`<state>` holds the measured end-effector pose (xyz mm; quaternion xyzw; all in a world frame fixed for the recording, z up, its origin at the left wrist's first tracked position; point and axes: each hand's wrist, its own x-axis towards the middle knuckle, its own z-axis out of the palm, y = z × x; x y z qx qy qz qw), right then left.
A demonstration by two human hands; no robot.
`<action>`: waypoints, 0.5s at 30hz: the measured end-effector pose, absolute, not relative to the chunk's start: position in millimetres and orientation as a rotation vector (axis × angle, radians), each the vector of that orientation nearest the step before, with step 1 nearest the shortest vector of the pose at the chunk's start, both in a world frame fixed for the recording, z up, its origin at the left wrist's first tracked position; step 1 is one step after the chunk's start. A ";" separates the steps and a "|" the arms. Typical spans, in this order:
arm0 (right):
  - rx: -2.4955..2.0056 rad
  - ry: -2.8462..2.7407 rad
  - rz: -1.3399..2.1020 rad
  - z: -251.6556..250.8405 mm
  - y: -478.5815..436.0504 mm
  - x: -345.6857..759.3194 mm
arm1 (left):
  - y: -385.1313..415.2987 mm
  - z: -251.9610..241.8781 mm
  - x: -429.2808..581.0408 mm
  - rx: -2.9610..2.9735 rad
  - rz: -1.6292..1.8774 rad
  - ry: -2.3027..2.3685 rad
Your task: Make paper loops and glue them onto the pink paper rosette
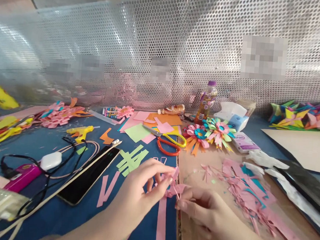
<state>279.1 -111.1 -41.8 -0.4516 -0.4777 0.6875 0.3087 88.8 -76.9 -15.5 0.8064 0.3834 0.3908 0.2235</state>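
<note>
My left hand [144,181] pinches a small folded piece of pink paper [176,173] between thumb and forefinger. Close beside it, my right hand [203,204] has its thumb and forefinger closed on a pink paper strip [179,189] of the same piece. Parts of the paper are hidden by the fingers. Under the hands a long pink strip [161,223] lies on the blue table, next to the edge of a brown board [198,163]. Light green strips [133,160] lie crossed to the left of my left hand. Beyond the hands rest scissors [169,143] with red and yellow handles.
Paper flowers [221,130], a drink bottle [207,101] and coloured sheets [136,133] stand or lie at the back before a perforated metal panel [155,34]. Pink scraps [250,193] cover the right. A phone [90,175], cables and a yellow glue gun [80,131] lie left.
</note>
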 end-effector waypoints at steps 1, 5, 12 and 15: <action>-1.187 -1.258 1.813 -42.7 -111.1 279.4 | -76.9 -17.7 90.3 2.084 1.009 1.058; -1.205 -1.242 1.810 -48.3 -111.9 279.9 | -74.1 -23.7 93.4 1.710 0.834 0.974; -1.182 -1.266 1.826 -54.5 -112.0 278.1 | -74.4 -27.6 94.5 1.532 0.803 0.975; -1.151 -1.253 1.853 -54.8 -111.5 277.5 | -74.6 -28.9 94.5 1.502 0.801 0.959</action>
